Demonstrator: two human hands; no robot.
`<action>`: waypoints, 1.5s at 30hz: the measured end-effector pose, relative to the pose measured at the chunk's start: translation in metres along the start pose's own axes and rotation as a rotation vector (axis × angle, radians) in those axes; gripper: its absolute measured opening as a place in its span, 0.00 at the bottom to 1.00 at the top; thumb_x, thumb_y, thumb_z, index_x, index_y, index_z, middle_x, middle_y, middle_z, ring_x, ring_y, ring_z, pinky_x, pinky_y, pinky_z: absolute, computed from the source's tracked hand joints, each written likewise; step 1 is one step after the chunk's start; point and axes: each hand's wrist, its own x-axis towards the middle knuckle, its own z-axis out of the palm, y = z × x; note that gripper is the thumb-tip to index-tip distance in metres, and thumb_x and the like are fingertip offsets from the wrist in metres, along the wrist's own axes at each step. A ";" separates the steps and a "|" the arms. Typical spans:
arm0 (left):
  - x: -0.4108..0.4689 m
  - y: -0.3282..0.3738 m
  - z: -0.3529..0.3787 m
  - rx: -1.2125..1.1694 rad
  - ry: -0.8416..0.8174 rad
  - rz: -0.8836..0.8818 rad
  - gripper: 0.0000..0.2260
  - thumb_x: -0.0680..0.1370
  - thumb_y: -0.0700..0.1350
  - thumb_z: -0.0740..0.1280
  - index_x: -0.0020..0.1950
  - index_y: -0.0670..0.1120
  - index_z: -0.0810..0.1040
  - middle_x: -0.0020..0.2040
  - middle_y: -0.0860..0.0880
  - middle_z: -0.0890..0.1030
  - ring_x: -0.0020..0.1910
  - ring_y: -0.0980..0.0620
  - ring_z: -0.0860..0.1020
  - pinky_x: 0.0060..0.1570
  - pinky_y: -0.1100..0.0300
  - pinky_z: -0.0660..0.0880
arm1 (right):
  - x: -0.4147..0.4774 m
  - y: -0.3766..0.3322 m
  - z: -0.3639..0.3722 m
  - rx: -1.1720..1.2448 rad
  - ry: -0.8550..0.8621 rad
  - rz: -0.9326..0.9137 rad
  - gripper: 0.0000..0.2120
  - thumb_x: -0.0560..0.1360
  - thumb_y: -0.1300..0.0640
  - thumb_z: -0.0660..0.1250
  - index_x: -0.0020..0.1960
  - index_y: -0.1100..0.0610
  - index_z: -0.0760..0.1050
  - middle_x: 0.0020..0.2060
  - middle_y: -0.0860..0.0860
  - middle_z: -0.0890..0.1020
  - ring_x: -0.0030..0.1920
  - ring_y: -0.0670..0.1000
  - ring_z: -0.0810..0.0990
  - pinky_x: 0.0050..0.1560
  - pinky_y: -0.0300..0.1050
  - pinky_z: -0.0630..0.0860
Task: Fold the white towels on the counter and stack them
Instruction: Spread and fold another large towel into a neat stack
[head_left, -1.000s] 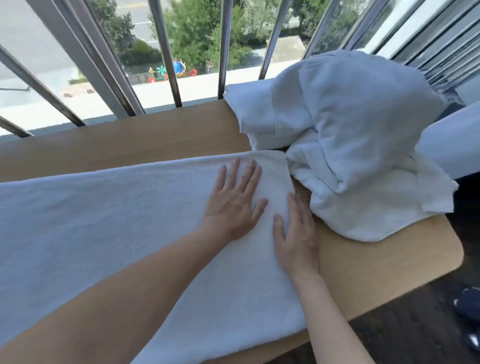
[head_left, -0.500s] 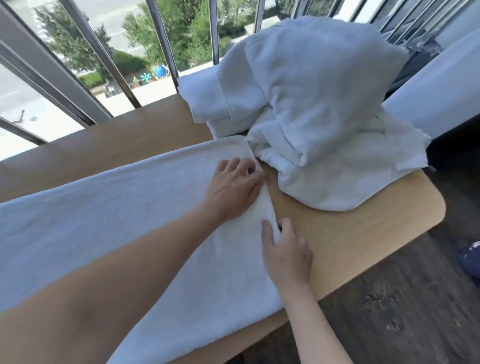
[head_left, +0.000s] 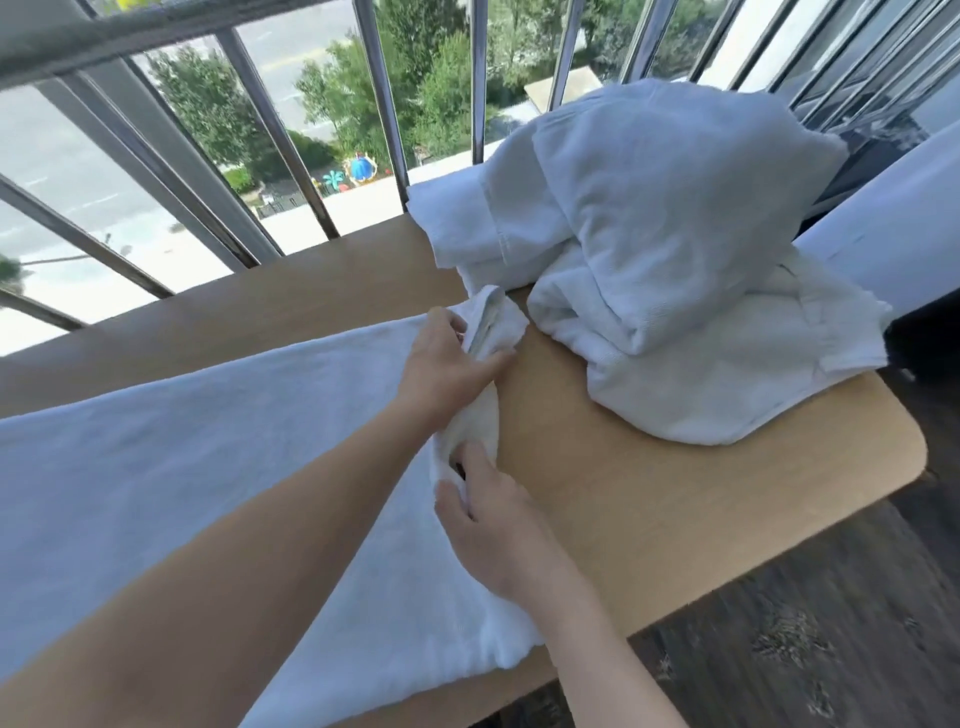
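A long white towel (head_left: 182, 467) lies spread along the wooden counter (head_left: 675, 509), running off to the left. Its right end is lifted off the wood. My left hand (head_left: 447, 369) grips the far corner of that end, with cloth bunched between thumb and fingers. My right hand (head_left: 493, 519) pinches the near part of the same edge. A heap of unfolded white towels (head_left: 665, 249) sits at the counter's right end, just beyond my left hand.
A metal railing (head_left: 270, 135) runs along the counter's far side, with trees and a street below. The counter's rounded right end (head_left: 904, 467) drops to a dark wooden floor (head_left: 805, 649). A white wall surface (head_left: 893, 234) stands at the far right.
Both hands went from lying flat on the towel's right end to gripping its edge. That edge is now raised from the counter and pulled slightly leftward.
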 end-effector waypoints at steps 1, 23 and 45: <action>0.000 -0.004 -0.008 -0.020 0.007 -0.020 0.23 0.70 0.59 0.76 0.56 0.50 0.69 0.47 0.57 0.73 0.46 0.55 0.73 0.39 0.62 0.68 | 0.001 -0.005 0.006 -0.040 -0.032 -0.023 0.05 0.80 0.50 0.56 0.48 0.50 0.63 0.32 0.45 0.67 0.31 0.46 0.66 0.30 0.41 0.61; -0.092 -0.177 -0.251 -0.580 0.400 -0.150 0.11 0.76 0.53 0.73 0.35 0.51 0.82 0.33 0.54 0.82 0.33 0.55 0.81 0.33 0.59 0.77 | 0.032 -0.126 0.193 -0.021 -0.497 -0.059 0.09 0.79 0.48 0.65 0.44 0.49 0.68 0.36 0.44 0.71 0.36 0.46 0.70 0.39 0.44 0.71; -0.097 -0.386 -0.448 -0.685 0.307 -0.181 0.17 0.78 0.51 0.72 0.50 0.36 0.82 0.42 0.44 0.83 0.38 0.49 0.81 0.42 0.50 0.80 | 0.053 -0.256 0.492 -0.107 -0.175 0.066 0.10 0.74 0.49 0.67 0.43 0.51 0.66 0.38 0.48 0.75 0.35 0.49 0.74 0.40 0.52 0.77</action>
